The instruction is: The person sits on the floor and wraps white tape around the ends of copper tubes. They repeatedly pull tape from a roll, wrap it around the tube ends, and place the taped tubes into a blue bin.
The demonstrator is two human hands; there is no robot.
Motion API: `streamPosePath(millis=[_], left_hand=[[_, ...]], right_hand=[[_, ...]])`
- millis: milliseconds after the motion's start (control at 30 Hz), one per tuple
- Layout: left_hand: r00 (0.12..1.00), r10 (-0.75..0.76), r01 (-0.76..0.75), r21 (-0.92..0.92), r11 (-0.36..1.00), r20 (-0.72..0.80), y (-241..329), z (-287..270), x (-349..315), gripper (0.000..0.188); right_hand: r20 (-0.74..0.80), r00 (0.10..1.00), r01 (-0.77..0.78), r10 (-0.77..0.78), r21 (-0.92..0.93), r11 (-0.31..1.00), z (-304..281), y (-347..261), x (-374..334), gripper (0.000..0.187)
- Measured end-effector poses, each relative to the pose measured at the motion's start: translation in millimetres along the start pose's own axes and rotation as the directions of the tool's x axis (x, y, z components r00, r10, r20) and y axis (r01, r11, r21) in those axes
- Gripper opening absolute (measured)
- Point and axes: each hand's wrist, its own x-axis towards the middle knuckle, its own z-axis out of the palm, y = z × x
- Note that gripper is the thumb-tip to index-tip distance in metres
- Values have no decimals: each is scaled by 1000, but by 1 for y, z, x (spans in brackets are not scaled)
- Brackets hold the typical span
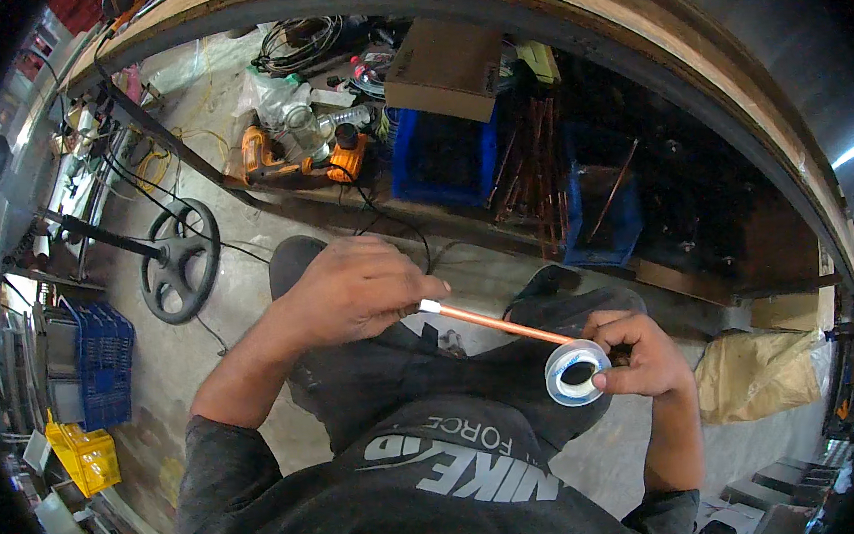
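Observation:
A thin copper tube [504,325] lies slantwise between my hands above my lap. White tape [430,307] wraps its left end, where the closed fingers of my left hand [364,290] pinch it. At the tube's right end, my right hand [644,352] is closed on a roll of white thread seal tape [554,381] on a clear plastic spool, thumb on the spool's rim. The tube runs behind the spool toward my right fingers, so its right tip is hidden. I cannot tell whether those fingers also grip the tube.
Under the bench ahead, a low shelf holds an orange power drill [263,157], a cardboard box [444,68], a blue bin [445,155] and several copper tubes [540,173]. A black handwheel [182,259] stands at left, near blue [104,363] and yellow [86,454] crates. Brown paper [756,372] lies at right.

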Motion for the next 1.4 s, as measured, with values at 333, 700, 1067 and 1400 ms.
streamPosePath(millis=[333, 700, 1067, 1400], left_hand=[[879, -462, 395, -725, 565, 119, 14, 9, -8, 47], [985, -40, 33, -45, 998, -167, 1, 21, -8, 43], [645, -632, 725, -606, 328, 430, -29, -4, 34, 62], [417, -473, 901, -422, 102, 776, -36, 4, 50, 49]], right_hand=[[-214, 958, -2, -190, -667, 745, 24, -37, -9, 27], [-449, 846, -59, -288, -616, 785, 32, -28, 0, 26], [-331, 840, -69, -431, -852, 520, 34, -41, 1, 26], [-246, 866, -104, -435, -940, 325, 32, -52, -6, 28]])
